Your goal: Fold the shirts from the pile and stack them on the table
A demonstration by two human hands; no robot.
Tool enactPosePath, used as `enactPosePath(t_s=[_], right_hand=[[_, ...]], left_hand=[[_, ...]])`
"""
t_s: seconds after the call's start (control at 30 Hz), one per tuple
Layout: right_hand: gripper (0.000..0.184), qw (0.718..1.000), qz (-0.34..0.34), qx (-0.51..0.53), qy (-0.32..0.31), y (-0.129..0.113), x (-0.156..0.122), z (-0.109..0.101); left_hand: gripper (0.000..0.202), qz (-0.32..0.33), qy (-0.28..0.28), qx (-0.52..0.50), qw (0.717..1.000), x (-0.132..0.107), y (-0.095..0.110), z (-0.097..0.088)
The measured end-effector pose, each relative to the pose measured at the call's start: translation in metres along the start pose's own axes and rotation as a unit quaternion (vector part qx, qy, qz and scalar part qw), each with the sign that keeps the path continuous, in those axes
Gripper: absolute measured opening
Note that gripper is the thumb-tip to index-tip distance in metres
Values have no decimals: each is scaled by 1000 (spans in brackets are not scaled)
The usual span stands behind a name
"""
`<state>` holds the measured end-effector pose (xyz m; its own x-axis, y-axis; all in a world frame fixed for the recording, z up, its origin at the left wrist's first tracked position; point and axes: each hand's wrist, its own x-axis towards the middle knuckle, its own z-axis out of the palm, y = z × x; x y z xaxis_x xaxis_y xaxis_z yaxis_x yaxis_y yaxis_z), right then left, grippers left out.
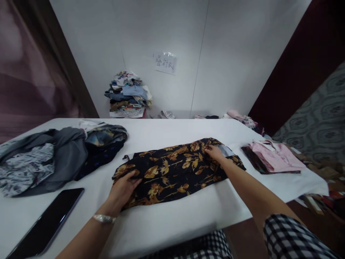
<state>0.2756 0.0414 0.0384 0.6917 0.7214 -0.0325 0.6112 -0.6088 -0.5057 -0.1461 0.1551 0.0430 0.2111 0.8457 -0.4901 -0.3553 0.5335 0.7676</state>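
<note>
A black shirt (172, 169) with a gold-brown flower and leaf print lies across the white table in a long folded strip. My right hand (215, 153) pinches its cloth near the far right part, thumb and fingers together. Beside that hand a patch of pale grey-blue shows between the folds. At the shirt's left end my left hand (124, 187) rests with fingers stretched out over the fabric. A silvery bracelet circles the left wrist.
Rumpled clothes (67, 154) heap up at the left, behind a black phone (51, 219). On the right sits a folded pink shirt (277, 156) atop darker clothing. A tall clothes stack (129, 95) stands beyond the table (172, 131), near a wall sign (165, 63).
</note>
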Motion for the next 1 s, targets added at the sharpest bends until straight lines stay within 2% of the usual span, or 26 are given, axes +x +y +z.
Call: enactPosePath(t_s=[0.1,0.2,0.33,0.43,0.5,0.63,0.8,0.9,1.0], right_hand=[[59,999,25,41,-20,4,7,0],[68,998,32,55,-21,5,17,3],[52,1000,0,-8,17,2,35,8],[49,999,-4,-20,39,6,43,7],[48,999,2,-30,42,12,45,4],[47,998,8,-52,30,22,41,-2],[50,996,-3,-82,41,10,42,-8],[47,999,-10,-38,20,-3,44,-1],[41,1000,-23,8,10,-8,45,12]], left_hand=[[18,-5,-10,-15,1000,7,1,-11],[18,5,10,-50,999,6,4,-9],[22,34,50,-56,997,-4,12,11],[28,97,0,-75,992,-8,15,26],[29,77,-16,-69,994,-5,13,30],[26,-11,40,-45,998,5,-2,20],[15,3,16,-57,998,9,-6,8],[15,13,41,-29,999,9,-4,4],[21,21,63,4,998,10,0,-9]])
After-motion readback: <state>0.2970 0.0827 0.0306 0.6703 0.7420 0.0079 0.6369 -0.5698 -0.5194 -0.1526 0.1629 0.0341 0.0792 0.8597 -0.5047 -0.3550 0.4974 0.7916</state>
